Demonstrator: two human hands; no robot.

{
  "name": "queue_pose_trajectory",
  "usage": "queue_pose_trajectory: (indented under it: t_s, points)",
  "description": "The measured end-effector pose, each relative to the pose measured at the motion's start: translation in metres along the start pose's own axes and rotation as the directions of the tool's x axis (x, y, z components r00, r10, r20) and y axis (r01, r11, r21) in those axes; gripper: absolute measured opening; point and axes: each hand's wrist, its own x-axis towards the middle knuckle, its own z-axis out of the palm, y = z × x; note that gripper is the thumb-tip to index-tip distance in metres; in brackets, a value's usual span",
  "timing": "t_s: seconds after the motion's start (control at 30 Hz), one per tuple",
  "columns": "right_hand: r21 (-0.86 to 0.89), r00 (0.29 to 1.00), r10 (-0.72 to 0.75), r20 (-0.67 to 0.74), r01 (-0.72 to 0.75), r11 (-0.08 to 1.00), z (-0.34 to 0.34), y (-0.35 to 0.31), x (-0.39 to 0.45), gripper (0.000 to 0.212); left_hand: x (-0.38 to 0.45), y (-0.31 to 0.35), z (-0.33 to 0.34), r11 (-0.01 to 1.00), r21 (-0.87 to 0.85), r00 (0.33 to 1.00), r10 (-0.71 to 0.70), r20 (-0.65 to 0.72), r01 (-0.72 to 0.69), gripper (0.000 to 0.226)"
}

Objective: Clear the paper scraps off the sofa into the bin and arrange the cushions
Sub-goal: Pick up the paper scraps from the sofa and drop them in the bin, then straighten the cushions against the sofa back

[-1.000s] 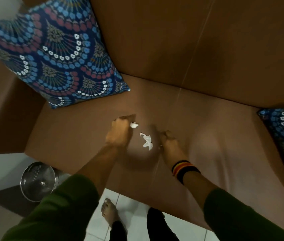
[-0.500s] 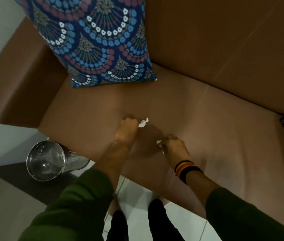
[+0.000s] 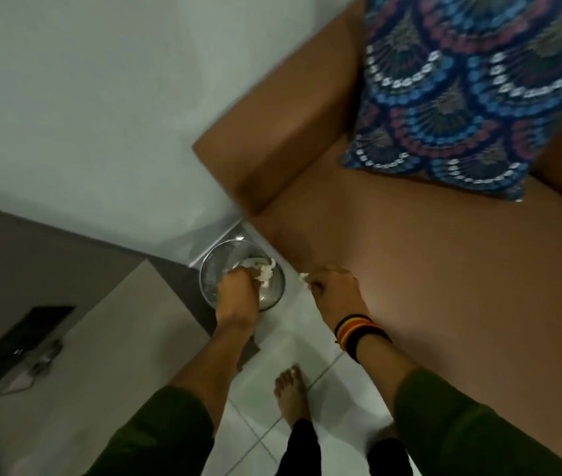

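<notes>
My left hand (image 3: 236, 286) hovers over the round metal bin (image 3: 211, 269) on the floor by the sofa's corner, with white paper scraps (image 3: 266, 271) at its fingertips above the bin's mouth. My right hand (image 3: 333, 286) is closed on a small white paper scrap (image 3: 303, 277) at the front edge of the brown sofa seat (image 3: 444, 269). A blue patterned cushion (image 3: 461, 91) leans against the sofa's back beside the armrest (image 3: 283, 132). The view is blurred, so whether the left hand still grips its scraps is unclear.
A pale wall (image 3: 84, 97) stands behind the bin. A low beige surface (image 3: 77, 372) with a dark panel and cable lies to the left. White floor tiles (image 3: 283, 341) and my bare foot (image 3: 290, 396) are below my hands.
Both hands left the middle of the seat with paper scraps and moved left. The left hand now sits over the bin; the right hand is at the seat's front edge.
</notes>
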Motion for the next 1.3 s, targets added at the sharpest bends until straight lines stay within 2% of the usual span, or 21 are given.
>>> queue_pose_trajectory:
  t_s: [0.1, 0.23, 0.37, 0.47, 0.57, 0.67, 0.73, 0.83, 0.93, 1.03, 1.1, 1.17, 1.23, 1.3]
  points:
    - [0.065, 0.998, 0.035, 0.043, -0.038, 0.997, 0.057, -0.033, 0.03, 0.019, 0.026, -0.058, -0.005, 0.999, -0.016, 0.999, -0.031, -0.036, 0.031, 0.029]
    - [0.151, 0.99, 0.112, 0.084, -0.124, 0.981, 0.126, -0.056, 0.071, 0.019, 0.061, -0.112, 0.005, 0.997, 0.046, 0.997, -0.067, -0.04, 0.069, 0.023]
    - [0.185, 0.97, 0.196, 0.145, -0.221, 0.958, 0.185, -0.055, 0.109, 0.022, 0.093, -0.145, 0.032, 0.996, -0.04, 0.996, -0.083, 0.015, 0.084, 0.021]
    - [0.129, 0.958, 0.18, 0.224, -0.212, 0.969, 0.209, -0.045, 0.12, 0.033, 0.102, -0.155, 0.045, 0.994, -0.093, 0.995, -0.044, 0.094, 0.053, 0.026]
    - [0.073, 0.954, 0.128, 0.271, -0.153, 0.986, 0.205, -0.036, 0.109, 0.038, 0.095, -0.155, 0.046, 0.996, -0.091, 0.995, -0.005, 0.099, 0.014, 0.029]
    - [-0.037, 0.981, -0.026, 0.195, 0.034, 0.999, 0.175, -0.03, 0.081, 0.048, 0.08, -0.142, 0.034, 0.998, -0.025, 0.992, 0.058, 0.108, -0.055, 0.037]
    - [-0.148, 0.985, -0.147, 0.091, 0.159, 0.976, 0.146, -0.027, 0.065, 0.057, 0.068, -0.122, 0.023, 0.984, 0.027, 0.98, 0.171, 0.105, -0.175, 0.051]
    - [-0.273, 0.969, -0.24, -0.053, 0.218, 0.937, 0.09, -0.02, 0.048, 0.066, 0.05, -0.073, 0.005, 0.924, 0.099, 0.929, 0.365, 0.062, -0.369, 0.06]
    - [-0.283, 0.967, -0.149, -0.205, 0.087, 0.955, 0.02, -0.008, 0.04, 0.072, 0.036, -0.002, -0.012, 0.871, 0.031, 0.871, 0.489, 0.038, -0.49, 0.06]
    - [-0.208, 0.927, -0.034, -0.372, -0.048, 0.977, -0.055, 0.014, 0.046, 0.07, 0.034, 0.079, -0.018, 0.808, -0.027, 0.809, 0.588, -0.021, -0.588, 0.06]
    - [-0.097, 0.88, 0.049, -0.472, -0.106, 0.99, -0.104, 0.035, 0.058, 0.07, 0.039, 0.134, -0.016, 0.82, -0.076, 0.823, 0.565, -0.051, -0.568, 0.064]
    - [0.122, 0.807, 0.184, -0.562, -0.139, 0.983, -0.149, 0.058, 0.073, 0.075, 0.048, 0.184, -0.01, 0.848, -0.196, 0.868, 0.494, -0.046, -0.493, 0.068]
    - [0.357, 0.725, 0.351, -0.593, -0.154, 0.921, -0.189, 0.081, 0.091, 0.086, 0.066, 0.229, -0.003, 0.843, -0.325, 0.895, 0.444, -0.029, -0.429, 0.073]
    - [0.519, 0.665, 0.477, -0.575, -0.155, 0.841, -0.224, 0.105, 0.109, 0.1, 0.086, 0.27, 0.003, 0.806, -0.454, 0.908, 0.419, -0.017, -0.38, 0.08]
